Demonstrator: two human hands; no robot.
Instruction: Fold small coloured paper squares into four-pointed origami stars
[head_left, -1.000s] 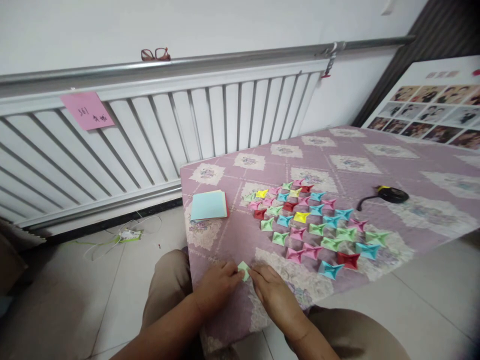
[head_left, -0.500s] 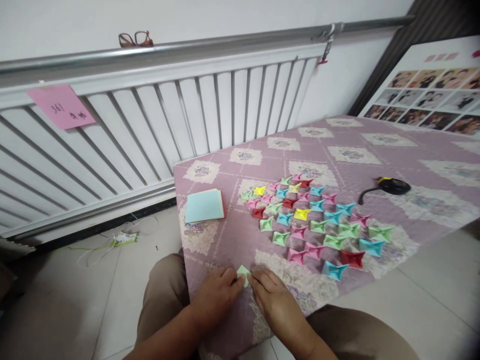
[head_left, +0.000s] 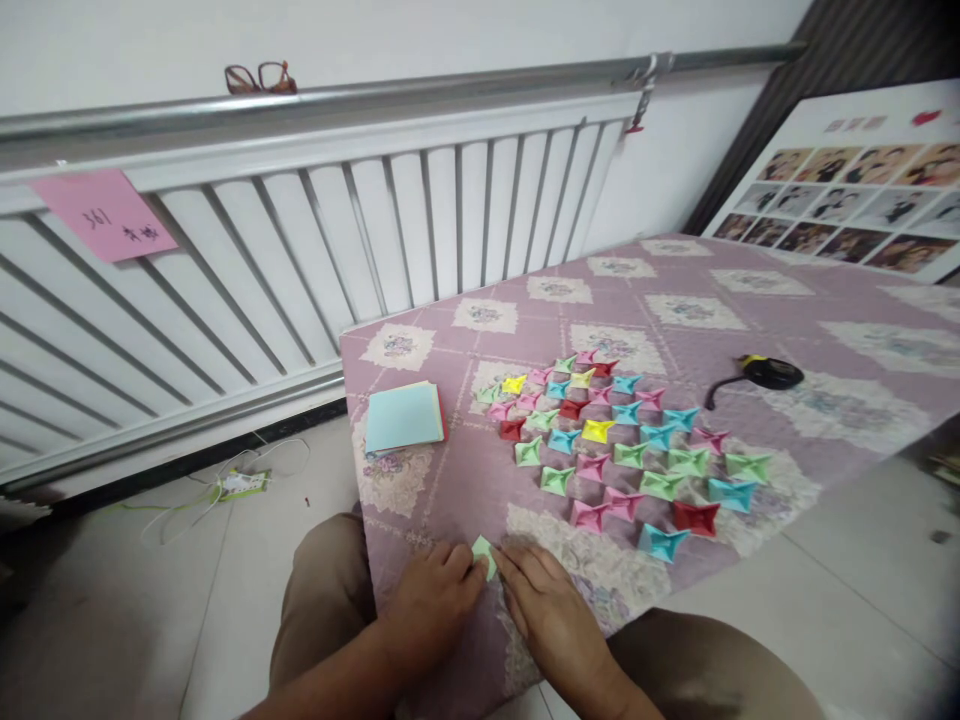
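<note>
Fingertips of the left hand and right hand meet at a small pale-green folded paper, the left set closed on its left edge, the right set closed on its right edge. Whether any finger lies beneath the paper is hidden. The paper sits low between the two hands, its pointed top showing beyond the fingertips, against the floral tablecloth; the person probably works it there because the tabletop gives the creases something firm to be pressed on.

To the right of the green paper and farther off stand rows of folded paper shapes in pink, green, blue, red and yellow, the nearest of them a blue folded shape just beyond the right hand. They are likely spaced like this so that none gets crushed and the near edge leaves room for the hands. Beyond the green paper, to its left, lies a stack of square paper topped by a light-blue sheet, seemingly set within easy reach of the left hand. Well to the right of the green paper, past the rows, rests a black corded object, too small to identify.
</note>
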